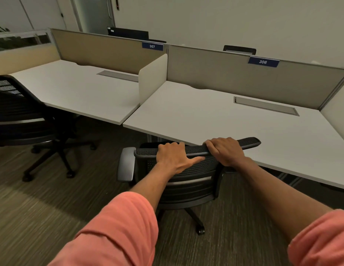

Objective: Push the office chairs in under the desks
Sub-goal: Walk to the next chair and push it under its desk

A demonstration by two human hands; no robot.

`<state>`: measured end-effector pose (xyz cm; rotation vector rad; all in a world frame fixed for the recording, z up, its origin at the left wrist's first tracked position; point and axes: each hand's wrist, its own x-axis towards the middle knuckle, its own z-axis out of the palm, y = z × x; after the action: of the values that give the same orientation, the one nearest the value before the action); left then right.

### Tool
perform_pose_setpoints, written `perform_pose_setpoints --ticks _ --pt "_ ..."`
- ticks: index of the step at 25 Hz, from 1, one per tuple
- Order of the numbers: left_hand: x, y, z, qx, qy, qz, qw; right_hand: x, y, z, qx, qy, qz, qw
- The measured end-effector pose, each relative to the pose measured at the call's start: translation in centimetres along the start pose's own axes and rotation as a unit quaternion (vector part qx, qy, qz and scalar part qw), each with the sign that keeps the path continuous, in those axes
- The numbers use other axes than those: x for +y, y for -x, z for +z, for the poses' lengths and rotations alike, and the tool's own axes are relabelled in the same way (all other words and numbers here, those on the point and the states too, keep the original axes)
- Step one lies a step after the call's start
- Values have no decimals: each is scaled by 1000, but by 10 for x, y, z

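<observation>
A black mesh office chair (188,181) stands at the front edge of the white desk (215,120) marked 306, its seat tucked partly under the top. My left hand (175,158) grips the top rail of its backrest, thumb pointing right. Just to the right, my right hand (226,150) curls over the same rail. A second black mesh chair (19,112) stands at the far left, pulled out and turned away from the white desk (81,91) marked 307.
Beige partition panels (234,72) run behind both desks, with a white divider (153,75) between them. Another chair back (239,49) shows beyond the partition. Grey striped carpet (42,208) covers the floor around the chairs. A door (94,14) is at the back.
</observation>
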<state>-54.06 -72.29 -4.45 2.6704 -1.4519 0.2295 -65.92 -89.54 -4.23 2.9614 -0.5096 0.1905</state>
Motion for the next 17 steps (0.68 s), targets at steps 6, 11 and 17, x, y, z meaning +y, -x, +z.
perform_pose_setpoints --ticks 6,11,17 --pt "8 -11 -2 -2 -1 0 1000 16 -10 3 -6 -11 -4 1000" --pt "15 -21 -3 -9 11 3 1000 28 -16 5 -2 -28 -2 1000" --pt "15 -33 -2 -17 8 -2 1000 38 -26 8 2 -28 2 1000"
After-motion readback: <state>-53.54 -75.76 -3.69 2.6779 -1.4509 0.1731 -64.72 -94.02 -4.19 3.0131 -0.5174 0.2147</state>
